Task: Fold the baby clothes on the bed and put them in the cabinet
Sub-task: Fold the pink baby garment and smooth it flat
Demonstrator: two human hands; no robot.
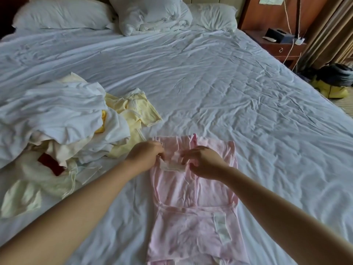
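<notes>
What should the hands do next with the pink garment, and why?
Probably fold its far end back toward the near end. The left hand and right hand both pinch the far part of the pink garment, which lies flat on the bed.

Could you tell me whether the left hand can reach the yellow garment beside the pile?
Probably yes: the yellow garment lies exposed just beyond the left hand, though that hand currently pinches the pink garment.

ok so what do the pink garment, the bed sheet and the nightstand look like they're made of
The pink garment: soft matte knit, probably cotton; it lies limp with fine creases. The bed sheet: thin matte woven fabric, likely cotton, crumpled all over. The nightstand: reddish-brown wood or veneer, slightly glossy; which, cannot tell.
</notes>
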